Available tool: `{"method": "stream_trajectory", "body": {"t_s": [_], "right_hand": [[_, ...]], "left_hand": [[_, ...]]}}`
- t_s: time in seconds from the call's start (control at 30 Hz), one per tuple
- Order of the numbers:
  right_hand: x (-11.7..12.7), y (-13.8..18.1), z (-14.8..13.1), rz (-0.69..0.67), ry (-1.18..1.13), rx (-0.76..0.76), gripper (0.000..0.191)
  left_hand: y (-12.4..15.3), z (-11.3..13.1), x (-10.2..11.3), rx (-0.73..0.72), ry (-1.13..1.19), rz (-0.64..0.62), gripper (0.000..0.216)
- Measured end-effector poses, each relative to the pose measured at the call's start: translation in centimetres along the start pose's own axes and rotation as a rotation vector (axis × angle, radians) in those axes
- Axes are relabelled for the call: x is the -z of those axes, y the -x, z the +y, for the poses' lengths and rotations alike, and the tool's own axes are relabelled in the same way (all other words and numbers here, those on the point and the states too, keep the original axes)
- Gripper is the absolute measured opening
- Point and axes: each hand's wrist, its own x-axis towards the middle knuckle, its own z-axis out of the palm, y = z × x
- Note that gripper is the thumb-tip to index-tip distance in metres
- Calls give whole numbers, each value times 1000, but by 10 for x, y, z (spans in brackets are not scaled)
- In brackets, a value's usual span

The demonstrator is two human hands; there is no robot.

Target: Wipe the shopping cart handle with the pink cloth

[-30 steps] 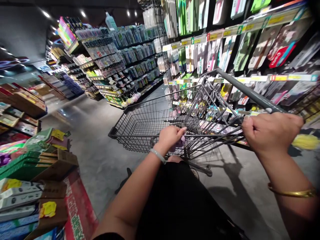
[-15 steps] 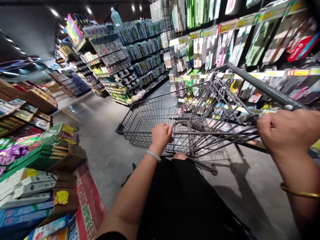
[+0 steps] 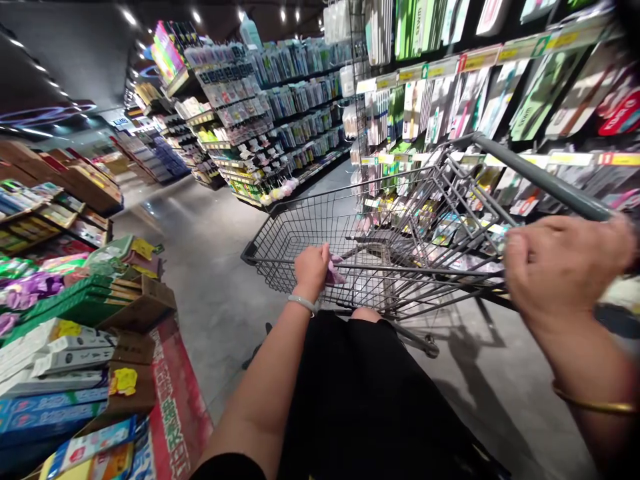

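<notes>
A grey wire shopping cart (image 3: 320, 200) stands in front of me, turned sideways; no goods can be made out in its basket. My right hand (image 3: 565, 267) is closed round the near end of its grey handle bar (image 3: 540, 170). A gold bangle sits on that wrist. My left hand (image 3: 311, 268) is a fist at the cart's near side rail. Out of the fist pokes a small crumpled pinkish-purple piece (image 3: 334, 272), soft-looking like cloth. Whether these fingers also touch the rail is hard to tell. A pale bangle is on the left wrist.
Shelves of hanging packaged goods (image 3: 420, 107) line the right, close behind the cart. On the left, boxed goods (image 3: 75, 353) stand in cartons beside a red printed strip (image 3: 173, 407). Grey floor (image 3: 200, 267) runs between them toward a further rack (image 3: 240, 127).
The view has shifted slightly, so shelves and cart appear a bit further right. My left hand has moved slightly left, and more of the purple piece shows. The right hand stays at the handle.
</notes>
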Motion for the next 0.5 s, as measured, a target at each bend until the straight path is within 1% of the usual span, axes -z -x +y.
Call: {"method": "stream_trajectory", "body": {"t_s": [0.03,0.07,0.1,0.13,0.2,0.27,0.3,0.33,0.37,0.4,0.43,0.5], "right_hand": [[2,-4,-24,-125,-116,94,36],[2,-8,-49,-209,-234,187,35],[0,-11,-73,-289,-316,256,38],[-4,-13,-94,-427,-343,303,41],[-19,-15,-124,-698,-293,294,48],[-34,-15,-140,-956,-190,233,59],[-40,-15,-143,-1047,-148,209,64],[-44,-14,-144,-1104,-119,196,68],[-47,-13,-144,-1128,-104,195,70],[-47,-12,-144,-1123,-99,203,72],[-47,-11,-144,-1103,-100,213,72],[-44,-10,-145,-1065,-95,212,73]], "left_hand": [[2,3,0,7,-2,-5,61],[3,5,0,11,-1,-10,61],[4,6,1,13,2,-15,62],[6,7,2,14,6,-19,62],[7,7,3,5,11,-28,62],[6,2,6,-37,0,-50,60],[4,-3,7,-73,-11,-64,59],[2,-9,9,-107,-22,-79,57],[-2,-17,11,-124,-28,-96,56],[-6,-25,13,-115,-26,-114,56],[-9,-34,15,-80,-17,-132,56],[-15,-47,16,40,8,-152,56]]}}
